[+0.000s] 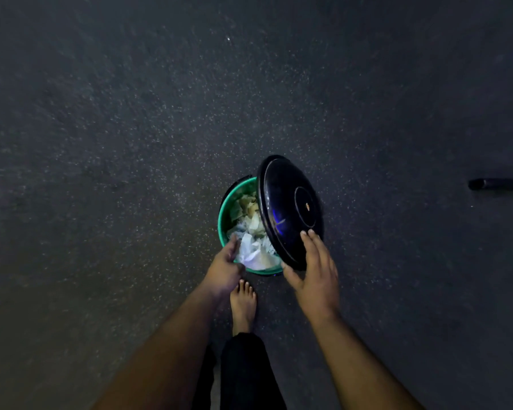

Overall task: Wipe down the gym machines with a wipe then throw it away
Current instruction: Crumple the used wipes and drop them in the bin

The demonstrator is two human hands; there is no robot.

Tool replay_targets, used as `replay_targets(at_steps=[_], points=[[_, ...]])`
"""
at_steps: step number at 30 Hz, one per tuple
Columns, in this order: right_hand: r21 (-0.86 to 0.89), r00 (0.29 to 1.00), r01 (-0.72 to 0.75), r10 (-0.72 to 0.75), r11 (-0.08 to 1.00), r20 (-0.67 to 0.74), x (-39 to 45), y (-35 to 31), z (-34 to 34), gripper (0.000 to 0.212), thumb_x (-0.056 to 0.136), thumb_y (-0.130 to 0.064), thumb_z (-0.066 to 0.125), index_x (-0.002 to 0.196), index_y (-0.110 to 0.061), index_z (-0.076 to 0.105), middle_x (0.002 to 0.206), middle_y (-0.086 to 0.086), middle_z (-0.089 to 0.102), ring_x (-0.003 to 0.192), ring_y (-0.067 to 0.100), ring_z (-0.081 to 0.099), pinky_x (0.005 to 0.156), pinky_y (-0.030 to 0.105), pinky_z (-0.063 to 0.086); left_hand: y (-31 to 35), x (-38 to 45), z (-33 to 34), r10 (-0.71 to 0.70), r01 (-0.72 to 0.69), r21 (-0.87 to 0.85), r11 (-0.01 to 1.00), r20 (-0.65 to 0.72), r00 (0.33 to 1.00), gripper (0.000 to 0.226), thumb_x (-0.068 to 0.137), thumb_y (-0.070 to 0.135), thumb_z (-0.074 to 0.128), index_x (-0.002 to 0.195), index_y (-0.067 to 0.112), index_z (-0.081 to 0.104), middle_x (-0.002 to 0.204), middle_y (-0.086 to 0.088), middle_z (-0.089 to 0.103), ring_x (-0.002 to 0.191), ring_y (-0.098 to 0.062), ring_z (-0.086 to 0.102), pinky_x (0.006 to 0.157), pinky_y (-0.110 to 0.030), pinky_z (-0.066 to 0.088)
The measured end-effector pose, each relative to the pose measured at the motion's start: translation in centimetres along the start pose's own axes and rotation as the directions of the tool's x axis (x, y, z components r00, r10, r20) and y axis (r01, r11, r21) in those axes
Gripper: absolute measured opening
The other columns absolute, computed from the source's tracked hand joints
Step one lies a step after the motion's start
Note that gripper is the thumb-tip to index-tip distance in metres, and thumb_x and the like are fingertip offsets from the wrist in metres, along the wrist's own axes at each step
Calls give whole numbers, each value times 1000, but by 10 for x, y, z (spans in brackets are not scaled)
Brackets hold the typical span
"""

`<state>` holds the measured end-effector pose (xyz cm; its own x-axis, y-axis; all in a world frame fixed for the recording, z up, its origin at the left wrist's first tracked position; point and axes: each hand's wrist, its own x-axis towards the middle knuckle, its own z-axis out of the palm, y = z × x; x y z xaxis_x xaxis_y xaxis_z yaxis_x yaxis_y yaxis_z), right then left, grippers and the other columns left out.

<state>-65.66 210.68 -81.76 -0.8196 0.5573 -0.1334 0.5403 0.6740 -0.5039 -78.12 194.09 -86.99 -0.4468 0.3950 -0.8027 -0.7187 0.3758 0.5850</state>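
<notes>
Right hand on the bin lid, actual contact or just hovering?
Touching. The head view shows the right hand holding the tilted black lid: fingertips lie on its top face and the thumb hooks under its near edge, no gap visible.

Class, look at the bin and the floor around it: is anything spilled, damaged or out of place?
Nothing looks spilled or broken. The black lid stands tilted off the green bin, but the right hand is holding it up. The crumpled wipes and paper lie inside the bin, by the left hand.
</notes>
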Motion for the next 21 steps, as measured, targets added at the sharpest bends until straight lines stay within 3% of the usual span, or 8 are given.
replay_targets(at_steps=[1, 4, 6, 8, 13, 18, 21], points=[[8, 999, -8, 8, 1000, -38, 0, -1, -3, 69, 90, -45, 59, 152, -21, 39, 156, 5, 41, 142, 26, 43, 110, 51, 43, 1, -1, -1, -21, 21, -12, 1000, -24, 1000, 88, 86, -23, 57, 160, 14, 27, 147, -2, 57, 119, -10, 64, 98, -31, 55], [-1, 987, -30, 30, 1000, -158, -5, -4, -11, 58, 90, -36, 61, 144, -18, 49, 146, 9, 50, 132, 29, 49, 105, 49, 45, 6, 0, -3, -43, 50, 90, 995, -82, 996, 95, 86, -11, 63, 164, 18, 16, 159, -6, 44, 138, -23, 51, 111, -51, 47], [-17, 974, -50, 45, 999, -222, -11, -9, -18, 53, 89, -20, 69, 139, -15, 53, 139, 10, 53, 125, 31, 52, 101, 51, 48, 9, -1, -2, -26, 54, 220, 974, -128, 991, 93, 88, -5, 69, 163, 13, 16, 161, -7, 39, 145, -25, 43, 115, -49, 43], [-28, 971, -74, 66, 997, -230, -14, -16, -24, 55, 83, -7, 75, 135, -13, 57, 133, 10, 55, 121, 30, 54, 97, 52, 50, 19, -8, 4, 9, 34, 281, 959, -149, 989, 93, 86, 0, 75, 162, 13, 23, 154, -7, 48, 142, -25, 46, 113, -44, 44], [13, 967, -209, 209, 978, -148, -16, -38, -34, 49, 86, -10, 74, 132, -18, 58, 129, 4, 56, 116, 25, 56, 92, 44, 55, 41, -21, 12, 52, 15, 364, 931, -174, 983, 80, 91, -1, 66, 160, 14, 28, 145, -8, 57, 127, -26, 58, 102, -34, 50], [-31, 959, -280, 281, 959, 43, -19, -59, -35, 47, 86, -11, 72, 130, -19, 58, 130, 5, 56, 114, 28, 58, 93, 40, 51, 57, -53, -2, 63, 10, 330, 944, -209, 976, 59, 95, 3, 66, 150, 8, 47, 136, -11, 65, 126, -30, 61, 105, -44, 51], [-63, 932, -329, 335, 942, 141, -21, -85, -51, 45, 89, -12, 70, 131, -22, 57, 133, 3, 53, 117, 26, 56, 96, 40, 50, 80, -97, -16, 57, 13, 282, 959, -240, 969, 48, 98, 6, 64, 145, 3, 52, 134, -7, 63, 123, -27, 61, 98, -33, 48]])
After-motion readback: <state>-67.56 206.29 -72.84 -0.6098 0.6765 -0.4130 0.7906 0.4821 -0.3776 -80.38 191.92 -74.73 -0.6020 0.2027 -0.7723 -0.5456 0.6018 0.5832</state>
